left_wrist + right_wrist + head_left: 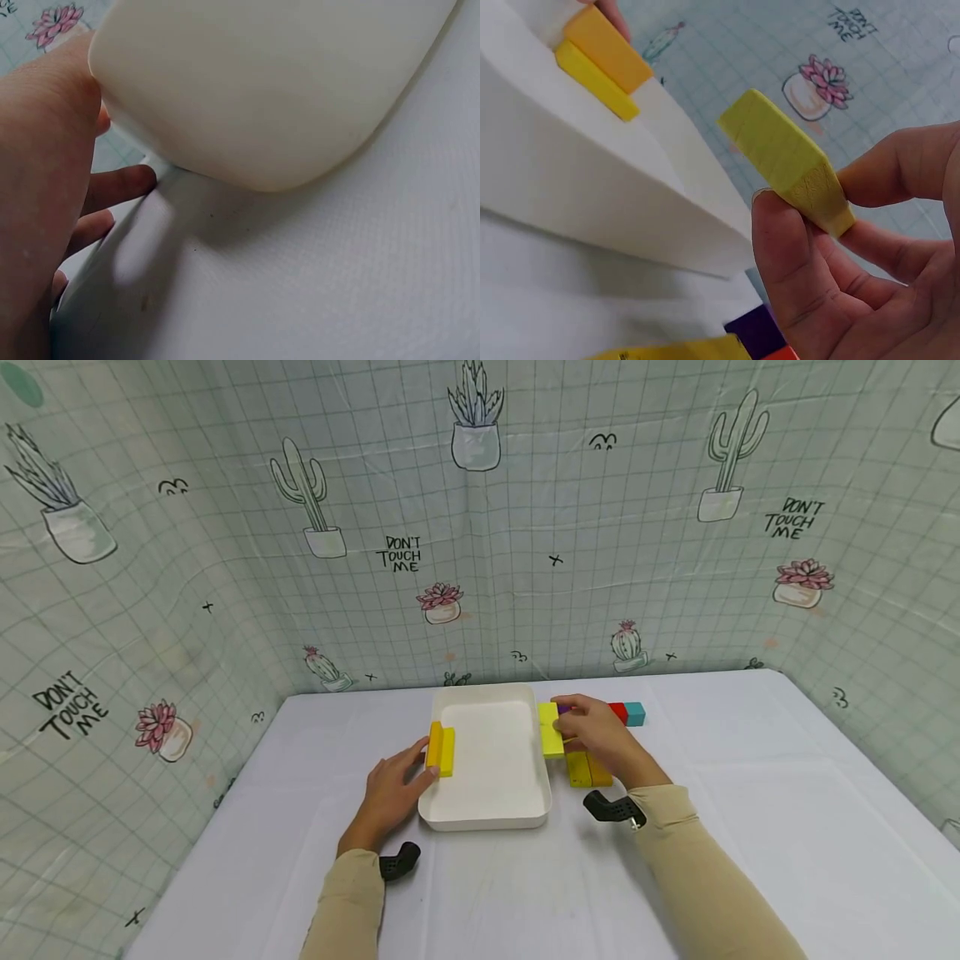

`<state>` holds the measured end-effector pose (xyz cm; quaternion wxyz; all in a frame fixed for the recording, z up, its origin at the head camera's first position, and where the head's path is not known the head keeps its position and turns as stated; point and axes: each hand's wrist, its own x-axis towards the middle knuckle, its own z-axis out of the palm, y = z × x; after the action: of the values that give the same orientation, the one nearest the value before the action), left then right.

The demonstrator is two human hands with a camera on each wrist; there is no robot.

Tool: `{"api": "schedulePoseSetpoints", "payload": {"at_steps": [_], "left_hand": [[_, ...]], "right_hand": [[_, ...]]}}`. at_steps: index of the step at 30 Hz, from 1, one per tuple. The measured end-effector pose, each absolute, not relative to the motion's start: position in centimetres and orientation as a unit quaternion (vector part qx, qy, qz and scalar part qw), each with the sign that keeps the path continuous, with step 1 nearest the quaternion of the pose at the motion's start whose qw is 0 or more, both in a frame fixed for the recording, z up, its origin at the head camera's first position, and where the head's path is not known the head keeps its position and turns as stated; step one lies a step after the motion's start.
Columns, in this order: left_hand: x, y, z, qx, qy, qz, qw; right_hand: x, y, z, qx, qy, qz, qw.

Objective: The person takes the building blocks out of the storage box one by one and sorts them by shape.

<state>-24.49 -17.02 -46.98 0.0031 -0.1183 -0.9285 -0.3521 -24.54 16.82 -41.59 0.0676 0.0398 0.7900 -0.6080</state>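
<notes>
A white tray point(498, 760) lies on the table with a yellow block point(447, 752) and an orange block point(434, 745) side by side along its left wall. My left hand point(392, 793) holds the tray's left edge beside these blocks, thumb at the rim and other fingers outside; in the left wrist view the blocks are out of sight. A greenish-yellow block point(784, 154) is pinched between the thumb and fingers of my right hand point(600, 735). In the head view this block overlaps the tray's right rim.
Right of the tray, under and beyond my right hand, several blocks rest on the table: yellow point(578, 770), orange point(598, 768), purple point(755, 331), red point(618, 712) and teal point(634, 714). White cloth point(487, 893) covers the table, and patterned curtains point(555, 610) hang behind it.
</notes>
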Motion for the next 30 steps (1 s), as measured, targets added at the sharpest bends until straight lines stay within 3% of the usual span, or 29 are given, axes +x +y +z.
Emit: {"api": "schedulePoseSetpoints", "payload": {"at_steps": [30], "left_hand": [[-24.6,-16.8,-46.7,-0.112,-0.928,-0.354,-0.003]], "right_hand": [[-23.5,24.0,-42.4,0.059,0.802,-0.59,0.071]]}}
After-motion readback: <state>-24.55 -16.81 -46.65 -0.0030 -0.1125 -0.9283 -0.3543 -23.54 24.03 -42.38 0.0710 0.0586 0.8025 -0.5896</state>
